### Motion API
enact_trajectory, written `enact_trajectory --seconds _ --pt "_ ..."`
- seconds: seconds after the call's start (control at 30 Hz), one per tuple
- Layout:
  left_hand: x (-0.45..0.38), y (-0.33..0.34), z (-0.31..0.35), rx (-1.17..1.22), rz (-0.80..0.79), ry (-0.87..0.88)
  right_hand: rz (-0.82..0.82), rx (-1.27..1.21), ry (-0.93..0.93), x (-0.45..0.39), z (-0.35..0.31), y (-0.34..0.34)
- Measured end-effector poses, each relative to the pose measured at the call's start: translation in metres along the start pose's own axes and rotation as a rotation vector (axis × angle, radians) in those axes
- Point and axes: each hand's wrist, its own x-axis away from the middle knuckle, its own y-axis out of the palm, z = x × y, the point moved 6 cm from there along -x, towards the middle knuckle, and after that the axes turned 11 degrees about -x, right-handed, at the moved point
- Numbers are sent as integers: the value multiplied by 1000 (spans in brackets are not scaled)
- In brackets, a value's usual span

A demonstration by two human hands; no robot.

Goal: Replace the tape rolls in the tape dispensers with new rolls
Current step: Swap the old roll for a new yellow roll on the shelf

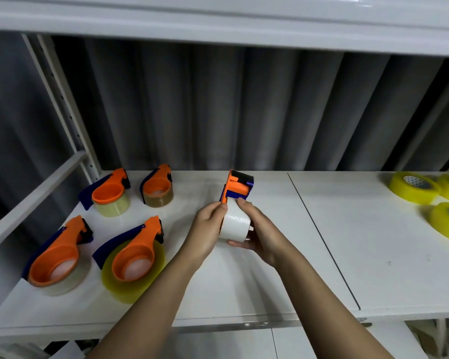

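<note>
Both hands hold one orange-and-blue tape dispenser [237, 186] upright above the middle of the white shelf [322, 242], its cutter end pointing away from me. A whitish tape roll [235, 224] sits in it. My left hand [208, 229] grips the roll's left side, thumb near the orange frame. My right hand [259, 234] wraps the roll's right side, with fingers curled under it and the thumb on top. At the left lie several other orange-and-blue dispensers, such as one on a yellow roll [134, 257] and one on a clear roll [59, 252].
Three loose yellow tape rolls [412, 187] lie at the shelf's far right. Two smaller loaded dispensers [109, 193] sit at the back left. A white upright post [62, 99] and rail border the left side. An upper shelf [218, 19] hangs overhead.
</note>
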Motion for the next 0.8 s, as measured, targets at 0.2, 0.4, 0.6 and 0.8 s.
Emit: enact_trajectory --seconds 0.2,0.4,0.6,0.8 --pt "-10 -2 -6 -8 19 -140 99 75 -109 -5 1 -4" --pt "-18 -9 -14 151 53 -268 3 226 -282 -3 -10 -3" --pt "-12 6 -8 -45 -121 -10 75 61 133 -16 -7 -10" --pt "-16 2 -14 -85 -81 17 78 8 229 -21 1 -13"
